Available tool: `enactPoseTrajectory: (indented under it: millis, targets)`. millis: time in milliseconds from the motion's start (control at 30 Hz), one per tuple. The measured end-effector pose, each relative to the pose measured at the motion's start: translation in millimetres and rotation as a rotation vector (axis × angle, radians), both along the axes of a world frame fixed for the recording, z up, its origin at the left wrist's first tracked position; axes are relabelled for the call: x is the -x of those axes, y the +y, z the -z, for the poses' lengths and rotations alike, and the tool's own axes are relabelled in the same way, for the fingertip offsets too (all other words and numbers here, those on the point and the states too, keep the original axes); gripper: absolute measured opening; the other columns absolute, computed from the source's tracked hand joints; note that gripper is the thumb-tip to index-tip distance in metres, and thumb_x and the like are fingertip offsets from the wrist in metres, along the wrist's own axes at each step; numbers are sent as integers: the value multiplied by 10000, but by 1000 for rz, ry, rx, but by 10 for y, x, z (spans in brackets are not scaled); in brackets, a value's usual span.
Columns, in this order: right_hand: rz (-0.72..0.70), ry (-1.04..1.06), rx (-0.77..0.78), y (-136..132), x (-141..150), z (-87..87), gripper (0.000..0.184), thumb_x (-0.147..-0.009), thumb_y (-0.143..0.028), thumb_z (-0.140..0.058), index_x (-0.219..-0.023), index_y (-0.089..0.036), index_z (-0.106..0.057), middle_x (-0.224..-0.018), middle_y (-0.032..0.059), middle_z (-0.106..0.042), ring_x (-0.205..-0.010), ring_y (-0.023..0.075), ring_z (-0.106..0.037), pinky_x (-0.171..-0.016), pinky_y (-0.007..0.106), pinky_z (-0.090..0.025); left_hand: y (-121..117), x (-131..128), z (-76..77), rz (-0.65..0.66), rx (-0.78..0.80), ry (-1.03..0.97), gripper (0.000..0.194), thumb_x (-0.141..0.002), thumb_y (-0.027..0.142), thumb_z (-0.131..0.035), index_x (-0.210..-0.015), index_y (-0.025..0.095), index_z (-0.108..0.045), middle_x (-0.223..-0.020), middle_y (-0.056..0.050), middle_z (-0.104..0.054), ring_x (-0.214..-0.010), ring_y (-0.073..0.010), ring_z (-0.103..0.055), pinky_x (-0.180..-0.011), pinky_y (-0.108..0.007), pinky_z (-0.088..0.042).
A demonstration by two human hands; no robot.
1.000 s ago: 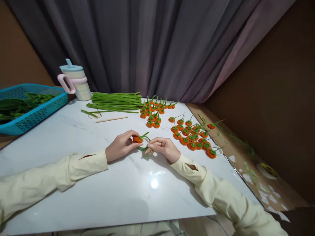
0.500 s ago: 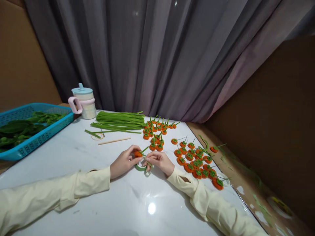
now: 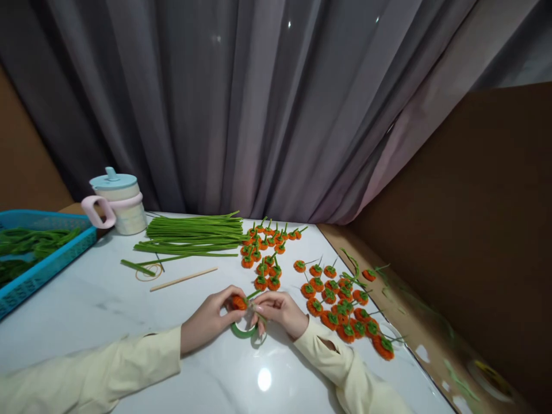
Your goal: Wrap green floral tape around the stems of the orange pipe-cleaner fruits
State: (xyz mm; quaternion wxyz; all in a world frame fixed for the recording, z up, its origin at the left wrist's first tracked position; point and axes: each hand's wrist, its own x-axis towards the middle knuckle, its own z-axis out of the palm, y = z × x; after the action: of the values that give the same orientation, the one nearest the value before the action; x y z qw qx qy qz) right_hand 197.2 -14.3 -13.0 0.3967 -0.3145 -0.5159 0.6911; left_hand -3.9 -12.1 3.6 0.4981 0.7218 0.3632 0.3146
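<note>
My left hand [image 3: 209, 321] pinches a small fuzzy orange persimmon [image 3: 238, 303] between thumb and fingers. A green stem [image 3: 253, 294] sticks out of it toward the right. My right hand [image 3: 282, 313] is closed at that stem, its thumb and forefinger pressed together on a pale strip of tape. Below the fingertips hangs a roll of green tape [image 3: 242, 330], partly hidden by the right fingers. Both hands nearly meet just above the white table [image 3: 207, 374].
Behind the hands lie green fuzzy stems [image 3: 194, 233], a thin wooden stick [image 3: 184, 279] and a rubber band [image 3: 149, 272]. Finished-looking orange persimmons [image 3: 330, 296] spread to the right. A lidded cup [image 3: 123, 201] and a blue basket [image 3: 52, 282] stand left.
The view has tilted up and turned slightly, so the table things sit lower in the picture. Both hands keep their hold, with the right fingers slightly closer to the persimmon.
</note>
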Motion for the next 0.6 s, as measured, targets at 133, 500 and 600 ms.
enactPoseTrajectory:
  millis: [133,500,600]
  targets:
    - [26,-3,-14,-20,-58,27,311,-721,-356,-723,-893,-102,-677,-629,46,-690,-419,109,-595,-441,211,-465,9,-70,23,1,-60,46,169,-816,304,-558,-917,169,-571,-840,-21,-610,-769,-155,-564,-721,-256,-439]
    - [89,150,163,20,-103,-19,408,-715,-338,-739,-992,-156,-501,-589,13,-670,-365,83,-530,-384,174,-416,178,-184,76,37,-486,70,154,-876,161,-493,-1013,179,-561,-936,-60,-615,-935,-178,-548,-824,-291,-454]
    - [71,115,139,0,-100,-35,542,-736,-337,-720,-1153,-186,-409,-605,-5,-668,-385,98,-546,-409,200,-446,168,-147,108,17,-549,111,239,-882,88,-399,-1079,178,-501,-1026,-77,-601,-1001,-177,-537,-868,-312,-450]
